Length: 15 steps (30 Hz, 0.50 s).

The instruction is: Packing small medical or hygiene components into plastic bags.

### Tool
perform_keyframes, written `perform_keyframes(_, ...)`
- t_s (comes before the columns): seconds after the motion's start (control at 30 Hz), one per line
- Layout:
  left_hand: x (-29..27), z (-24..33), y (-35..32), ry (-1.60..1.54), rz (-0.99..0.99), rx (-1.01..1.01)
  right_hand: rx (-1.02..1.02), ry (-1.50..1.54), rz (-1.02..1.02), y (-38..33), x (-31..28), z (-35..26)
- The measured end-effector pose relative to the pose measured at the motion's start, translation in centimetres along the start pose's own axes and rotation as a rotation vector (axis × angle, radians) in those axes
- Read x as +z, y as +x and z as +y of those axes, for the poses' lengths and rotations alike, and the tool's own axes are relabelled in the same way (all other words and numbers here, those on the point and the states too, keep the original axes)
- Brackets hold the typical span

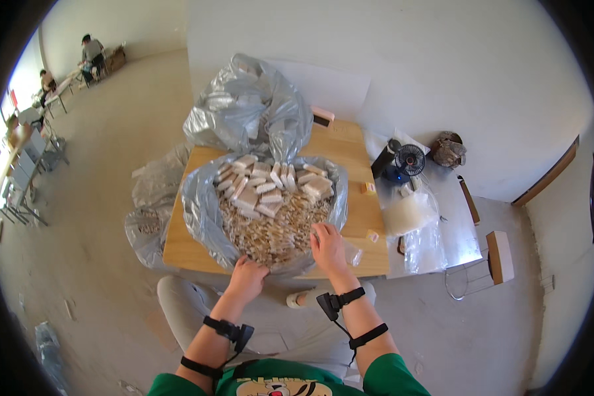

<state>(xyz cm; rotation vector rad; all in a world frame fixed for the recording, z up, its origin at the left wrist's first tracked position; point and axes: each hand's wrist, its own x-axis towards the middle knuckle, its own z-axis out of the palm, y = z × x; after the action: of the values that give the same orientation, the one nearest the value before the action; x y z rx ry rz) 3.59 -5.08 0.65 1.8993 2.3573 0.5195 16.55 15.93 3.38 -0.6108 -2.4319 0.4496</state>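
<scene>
A large grey plastic bag [200,198] lies open on the wooden table in front of me. Inside it is a heap of small, slim tan and whitish pieces [274,231], too small to name. Packed bundles of similar pieces [261,181] lie on the heap's far side. My left hand [247,278] is at the bag's near left rim, fingers curled down at the heap's edge. Further right, my right hand [329,248] is over the bag's near right side with its fingers bent together. Whatever either hand pinches is hidden or too small to make out.
A second, full grey bag [247,105] stands behind on the wooden table [350,155]. To the right, a metal table [452,241] bears a small black fan [410,160] and clear plastic bags [421,247]. More plastic bags [148,231] sit at left; people work far off.
</scene>
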Motion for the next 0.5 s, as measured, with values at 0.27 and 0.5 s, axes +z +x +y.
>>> perform_keyframes(0.27,-2.1,0.5,1.5,-0.190,-0.126,-0.036,0.013,-0.298,0.030,8.3,2.0,3.4)
perform_keyframes(0.5,-5.9,2.2,5.7,-0.607,-0.067,-0.267,-0.006,-0.116,-0.106,9.4,0.6,4.5)
